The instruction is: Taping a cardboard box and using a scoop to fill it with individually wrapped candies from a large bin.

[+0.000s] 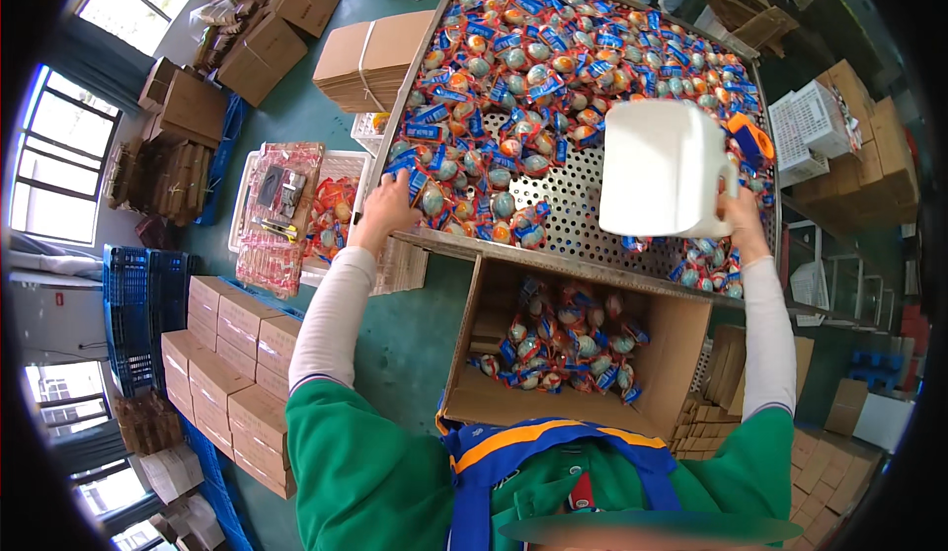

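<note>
My right hand (739, 219) is closed round the handle of a white plastic scoop (652, 171). The scoop is over a metal tray with a perforated bottom (573, 200), near its right side. Heaped across that tray are wrapped egg-shaped sweets (538, 67) in clear, red and blue wrappers. At the tray's left front corner rests my left hand (388, 207), fingers apart, by the rim and the nearest sweets. Below the tray's front edge, an open cardboard box (583, 408) has a pile of the same sweets (573, 339) inside.
An orange and dark tool (750, 141) lies on the sweets at right. Left of the tray are a white crate (346, 163) and bundled flat cartons (370, 57). Closed cartons (227, 354) are stacked at left, near blue pallets (133, 314). White baskets (810, 121) stand at right.
</note>
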Motion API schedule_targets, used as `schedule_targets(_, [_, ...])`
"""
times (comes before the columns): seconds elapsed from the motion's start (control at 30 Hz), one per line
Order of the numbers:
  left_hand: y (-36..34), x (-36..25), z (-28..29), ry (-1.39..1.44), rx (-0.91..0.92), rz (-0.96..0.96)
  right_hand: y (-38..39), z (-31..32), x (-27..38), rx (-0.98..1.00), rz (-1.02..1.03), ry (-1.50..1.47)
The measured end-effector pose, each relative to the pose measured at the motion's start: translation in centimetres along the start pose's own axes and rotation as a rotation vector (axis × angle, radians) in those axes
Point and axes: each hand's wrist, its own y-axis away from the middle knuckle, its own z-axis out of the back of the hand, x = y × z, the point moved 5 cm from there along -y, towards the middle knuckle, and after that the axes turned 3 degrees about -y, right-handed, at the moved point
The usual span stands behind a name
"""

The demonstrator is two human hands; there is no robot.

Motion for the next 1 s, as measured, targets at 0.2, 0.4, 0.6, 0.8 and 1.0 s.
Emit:
schedule_targets(0.2, [-1.0, -2.5, -3.2, -0.324, -0.029, 0.104, -4.9, -6.3, -8.3, 0.021, -0.074, 0.235])
schedule_targets(0.4, [-2.6, -1.6, -2.5, -0.244, 0.049, 0.184, -3.7, -20.7, -13.4, 0.095, -0.292, -0.082])
schedule_targets(0.6, [-4.0, -2.1, -3.7, -0.100, -0.044, 0.191, -6.9, -30.4, -13.4, 0.273, -0.395, -0.112])
schedule_targets(0.8, [-3.5, -4.7, -4.5, 0.006, -0.036, 0.173, -2.2, -27.0, -13.2, 0.345, -0.442, -0.252])
schedule_targets(1.0, [-4.5, -11.1, -7.7, 0.216, 0.010, -0.007, -2.7, -18.7, -14.9, 0.221, -0.542, -0.297])
